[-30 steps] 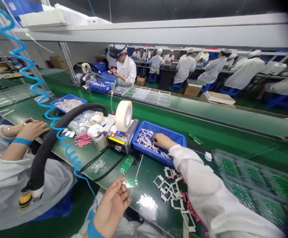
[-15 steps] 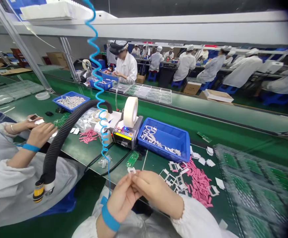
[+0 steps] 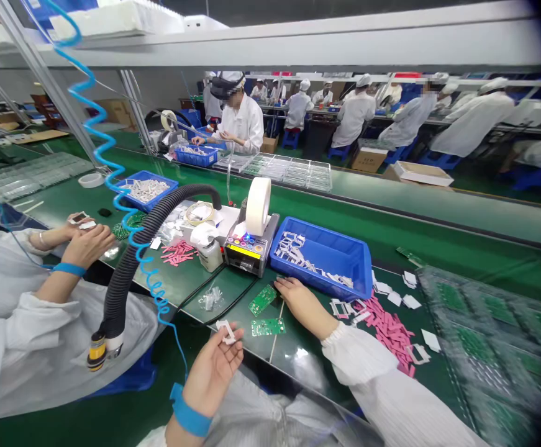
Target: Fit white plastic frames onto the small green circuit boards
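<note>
Fingers of your left hand (image 3: 212,374) hold a white frame (image 3: 229,331) left of the green boards (image 3: 268,327); whether your right hand (image 3: 306,305), near the blue bin (image 3: 330,254), grips anything, I can't tell.

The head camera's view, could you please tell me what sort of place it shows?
Probably an electronics assembly workshop: green circuit boards on the bench, a tape dispenser, and white-coated people in the background.

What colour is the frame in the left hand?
White; the frame in the left hand shows best in the head view.
</note>
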Action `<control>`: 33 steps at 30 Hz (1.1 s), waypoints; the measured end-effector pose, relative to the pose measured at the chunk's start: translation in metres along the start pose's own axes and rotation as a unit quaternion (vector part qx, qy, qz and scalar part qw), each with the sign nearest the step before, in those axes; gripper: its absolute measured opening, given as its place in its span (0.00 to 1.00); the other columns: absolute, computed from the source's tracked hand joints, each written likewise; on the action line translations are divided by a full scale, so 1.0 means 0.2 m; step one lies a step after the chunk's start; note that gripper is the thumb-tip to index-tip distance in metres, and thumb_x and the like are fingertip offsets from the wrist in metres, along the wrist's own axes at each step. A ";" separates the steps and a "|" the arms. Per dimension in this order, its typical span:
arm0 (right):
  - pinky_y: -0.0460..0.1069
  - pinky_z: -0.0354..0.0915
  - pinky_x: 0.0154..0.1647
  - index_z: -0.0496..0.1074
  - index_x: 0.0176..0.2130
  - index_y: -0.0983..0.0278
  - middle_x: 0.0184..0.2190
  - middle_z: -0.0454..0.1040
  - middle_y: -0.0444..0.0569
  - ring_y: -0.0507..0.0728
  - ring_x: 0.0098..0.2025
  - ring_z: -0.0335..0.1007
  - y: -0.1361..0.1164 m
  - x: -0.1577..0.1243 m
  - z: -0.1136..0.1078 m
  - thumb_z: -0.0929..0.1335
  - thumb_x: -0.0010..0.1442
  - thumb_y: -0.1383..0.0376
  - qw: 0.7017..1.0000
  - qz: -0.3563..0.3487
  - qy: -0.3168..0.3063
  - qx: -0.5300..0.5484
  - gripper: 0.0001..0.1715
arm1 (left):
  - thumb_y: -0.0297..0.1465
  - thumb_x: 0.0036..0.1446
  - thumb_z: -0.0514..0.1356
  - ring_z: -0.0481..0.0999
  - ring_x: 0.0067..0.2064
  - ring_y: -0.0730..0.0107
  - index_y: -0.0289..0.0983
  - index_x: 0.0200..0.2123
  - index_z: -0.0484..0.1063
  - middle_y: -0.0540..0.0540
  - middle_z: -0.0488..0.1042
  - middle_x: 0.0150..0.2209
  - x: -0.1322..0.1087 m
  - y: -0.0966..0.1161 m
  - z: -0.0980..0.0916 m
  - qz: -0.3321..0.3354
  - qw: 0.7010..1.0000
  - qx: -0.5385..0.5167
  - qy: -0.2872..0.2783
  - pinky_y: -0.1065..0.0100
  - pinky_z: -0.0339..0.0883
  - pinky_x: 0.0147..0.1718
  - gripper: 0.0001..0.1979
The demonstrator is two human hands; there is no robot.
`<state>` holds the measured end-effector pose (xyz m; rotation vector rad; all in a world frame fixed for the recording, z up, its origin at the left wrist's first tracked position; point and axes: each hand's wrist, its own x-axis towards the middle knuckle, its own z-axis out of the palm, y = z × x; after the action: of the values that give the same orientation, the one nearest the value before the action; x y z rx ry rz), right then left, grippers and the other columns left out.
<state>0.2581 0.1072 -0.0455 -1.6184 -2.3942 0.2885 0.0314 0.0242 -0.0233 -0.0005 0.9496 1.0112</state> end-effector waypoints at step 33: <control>0.50 0.64 0.32 0.72 0.32 0.68 0.29 0.76 0.55 0.60 0.31 0.73 -0.06 0.04 -0.24 0.66 0.49 0.71 0.992 0.102 -0.040 -0.069 0.07 | 0.21 0.61 0.48 0.81 0.34 0.65 0.30 0.42 0.72 0.38 0.80 0.33 0.01 0.44 -0.87 0.123 0.974 -0.136 0.132 0.67 0.76 0.31 0.14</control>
<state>0.2587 0.1113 0.0049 -1.9540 -2.3548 0.2306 -0.1487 0.0045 -0.0949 -0.2572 1.0624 1.3893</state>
